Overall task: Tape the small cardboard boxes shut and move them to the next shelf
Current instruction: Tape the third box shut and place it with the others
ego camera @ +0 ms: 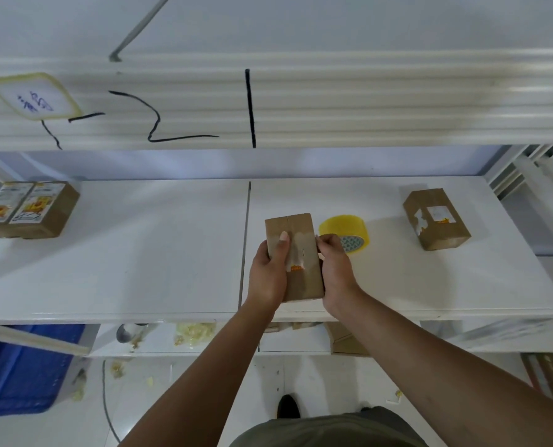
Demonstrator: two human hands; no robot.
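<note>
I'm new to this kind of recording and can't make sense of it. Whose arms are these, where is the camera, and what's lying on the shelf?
There is no machine: a person wears a camera on the head, looking down at their own arms. The left hand and right hand grip a small cardboard box from either side, over a white shelf. Right of it lies a yellow tape roll. Another box stands farther right, and two labelled boxes sit at the far left.
</note>
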